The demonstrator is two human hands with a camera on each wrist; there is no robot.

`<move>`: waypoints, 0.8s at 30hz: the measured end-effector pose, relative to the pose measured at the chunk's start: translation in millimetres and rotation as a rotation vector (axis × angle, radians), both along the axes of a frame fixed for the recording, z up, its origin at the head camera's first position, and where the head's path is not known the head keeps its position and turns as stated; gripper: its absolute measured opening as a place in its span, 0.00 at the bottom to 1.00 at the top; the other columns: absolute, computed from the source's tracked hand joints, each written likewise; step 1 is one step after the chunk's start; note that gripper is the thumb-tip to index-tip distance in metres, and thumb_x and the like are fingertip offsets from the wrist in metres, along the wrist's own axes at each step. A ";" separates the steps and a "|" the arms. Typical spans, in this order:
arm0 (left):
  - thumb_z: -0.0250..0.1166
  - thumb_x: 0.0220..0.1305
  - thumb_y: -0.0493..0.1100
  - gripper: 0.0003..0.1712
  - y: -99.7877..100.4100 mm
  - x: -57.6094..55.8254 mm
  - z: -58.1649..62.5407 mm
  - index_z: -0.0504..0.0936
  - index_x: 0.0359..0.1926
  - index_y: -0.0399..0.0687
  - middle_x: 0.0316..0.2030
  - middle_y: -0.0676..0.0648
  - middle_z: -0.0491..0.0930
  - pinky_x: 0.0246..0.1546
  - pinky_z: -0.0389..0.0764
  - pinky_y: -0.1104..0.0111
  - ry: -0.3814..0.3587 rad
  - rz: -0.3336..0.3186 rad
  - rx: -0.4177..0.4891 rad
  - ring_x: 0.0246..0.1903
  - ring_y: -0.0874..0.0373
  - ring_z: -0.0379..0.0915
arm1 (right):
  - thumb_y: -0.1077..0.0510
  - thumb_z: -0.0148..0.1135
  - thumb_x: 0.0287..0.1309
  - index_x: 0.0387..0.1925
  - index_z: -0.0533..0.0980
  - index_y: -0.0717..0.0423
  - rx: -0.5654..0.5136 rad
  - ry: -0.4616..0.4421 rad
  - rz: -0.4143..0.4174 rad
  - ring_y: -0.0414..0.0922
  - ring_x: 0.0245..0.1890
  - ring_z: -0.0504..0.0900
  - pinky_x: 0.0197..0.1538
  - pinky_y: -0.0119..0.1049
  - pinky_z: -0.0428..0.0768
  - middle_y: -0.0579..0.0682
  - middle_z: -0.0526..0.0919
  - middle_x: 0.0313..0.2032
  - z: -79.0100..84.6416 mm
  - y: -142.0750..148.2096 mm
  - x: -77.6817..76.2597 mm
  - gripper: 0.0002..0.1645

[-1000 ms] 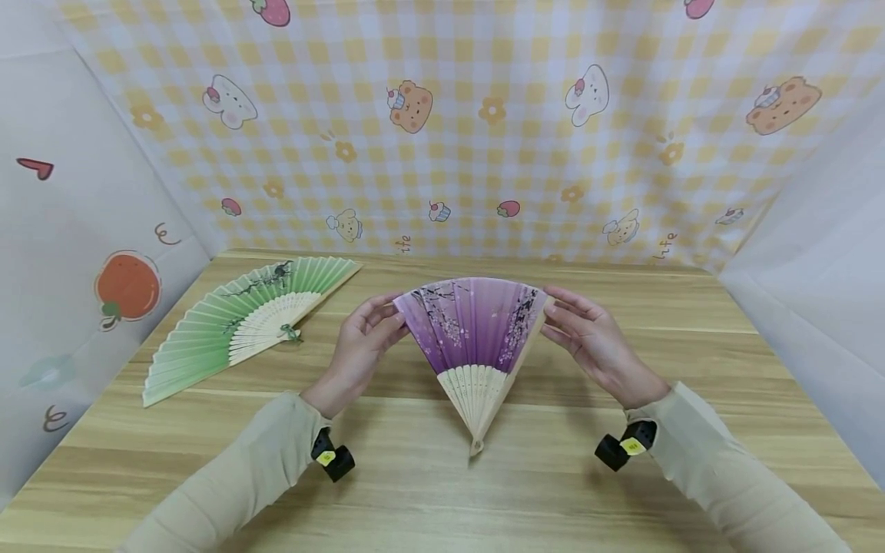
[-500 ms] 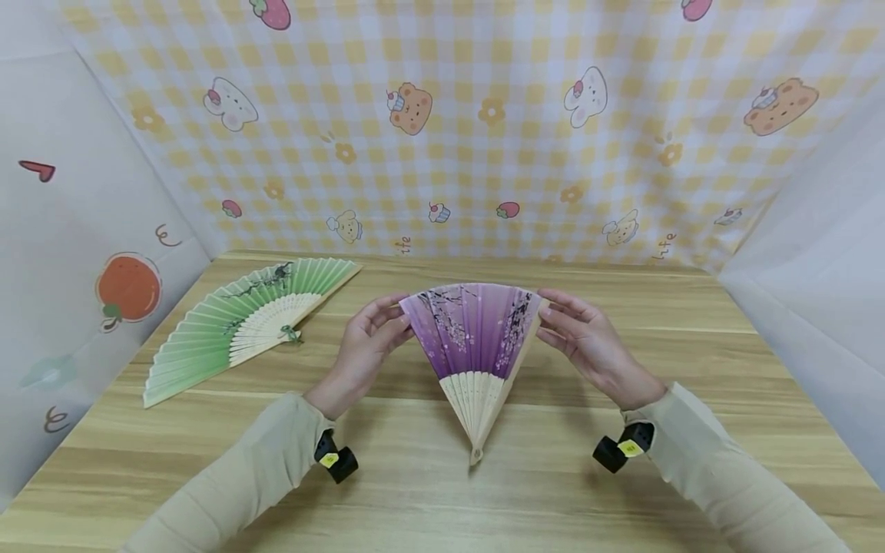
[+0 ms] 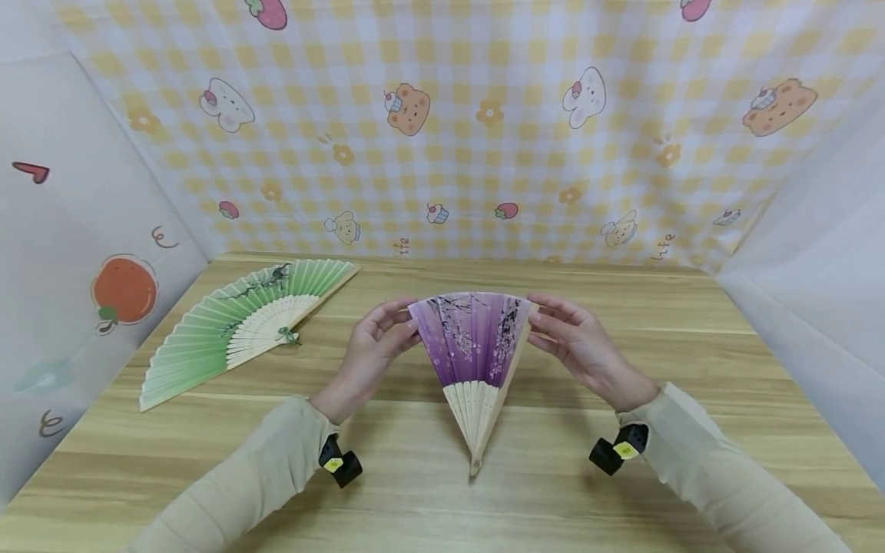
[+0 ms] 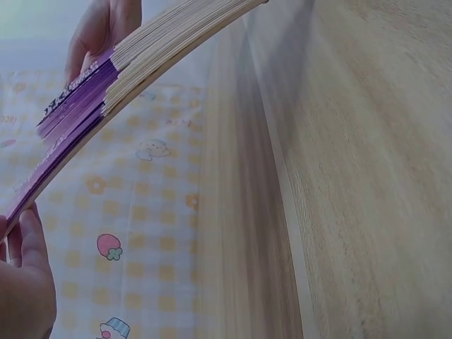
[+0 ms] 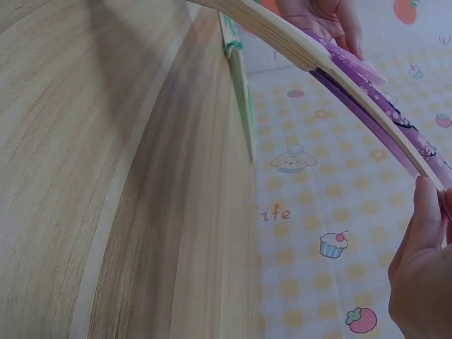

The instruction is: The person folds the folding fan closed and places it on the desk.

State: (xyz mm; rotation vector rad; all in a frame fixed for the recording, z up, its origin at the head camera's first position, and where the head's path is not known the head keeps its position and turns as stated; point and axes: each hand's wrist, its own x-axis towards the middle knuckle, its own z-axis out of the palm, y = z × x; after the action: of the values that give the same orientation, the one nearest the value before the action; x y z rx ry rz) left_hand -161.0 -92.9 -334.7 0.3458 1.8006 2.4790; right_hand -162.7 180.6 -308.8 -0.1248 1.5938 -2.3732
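A purple folding fan [image 3: 473,338] with blossom branches and pale wooden ribs is partly spread in the head view, its pivot end toward the person. My left hand [image 3: 373,349] pinches its left outer edge near the top, thumb in front. On the opposite side my right hand [image 3: 581,346] pinches the right outer rib near its upper end. Both wrist views show the fan raised above the table, ribs bunched close toward the pivot. In the left wrist view the left hand [image 4: 28,275] grips the purple end; in the right wrist view the right hand [image 5: 427,261] does likewise.
A green folding fan [image 3: 193,346] with a small green tassel [image 3: 289,336] lies spread on the wooden table [image 3: 415,507] at the left. Behind the table hangs a yellow checked cloth [image 3: 456,161]. White cloth walls [image 3: 62,230] stand at both sides.
My hands have come closer together, so the purple fan is narrower than before. It has also shifted slightly toward the person. The green fan stays in place.
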 end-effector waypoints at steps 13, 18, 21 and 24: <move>0.55 0.57 0.29 0.20 5.4 0.4 2.7 0.66 0.52 0.31 0.38 0.48 0.73 0.46 0.75 0.64 0.006 -0.002 -0.039 0.37 0.60 0.73 | 0.66 0.55 0.56 0.40 0.76 0.50 -0.014 -0.031 0.013 0.40 0.34 0.78 0.45 0.31 0.77 0.48 0.76 0.36 -0.2 -4.7 -1.1 0.12; 0.55 0.57 0.30 0.20 6.3 1.1 3.9 0.66 0.52 0.31 0.38 0.46 0.71 0.47 0.75 0.64 0.014 -0.018 -0.055 0.37 0.59 0.73 | 0.66 0.55 0.56 0.39 0.75 0.51 -0.011 -0.030 0.029 0.40 0.35 0.78 0.45 0.31 0.77 0.47 0.76 0.36 -1.2 -6.2 -1.0 0.10; 0.55 0.58 0.30 0.20 6.9 1.5 4.8 0.66 0.52 0.32 0.39 0.46 0.71 0.47 0.75 0.64 0.019 -0.029 -0.064 0.37 0.59 0.73 | 0.67 0.54 0.56 0.36 0.75 0.53 -0.026 -0.023 0.046 0.40 0.35 0.78 0.44 0.30 0.77 0.48 0.77 0.35 -1.5 -7.4 -0.3 0.08; 0.55 0.58 0.30 0.20 7.3 2.0 5.6 0.66 0.53 0.32 0.39 0.46 0.71 0.47 0.75 0.63 0.016 -0.035 -0.069 0.37 0.59 0.73 | 0.68 0.54 0.56 0.32 0.75 0.55 -0.042 -0.012 0.068 0.40 0.34 0.78 0.43 0.29 0.78 0.48 0.77 0.33 -2.8 -8.1 0.0 0.06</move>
State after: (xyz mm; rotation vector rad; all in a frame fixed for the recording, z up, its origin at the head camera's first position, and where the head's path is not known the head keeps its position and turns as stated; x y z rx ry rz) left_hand -159.0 -85.6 -329.0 0.3910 1.8633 2.3913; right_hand -162.7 172.5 -311.5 -0.1704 1.5099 -2.3518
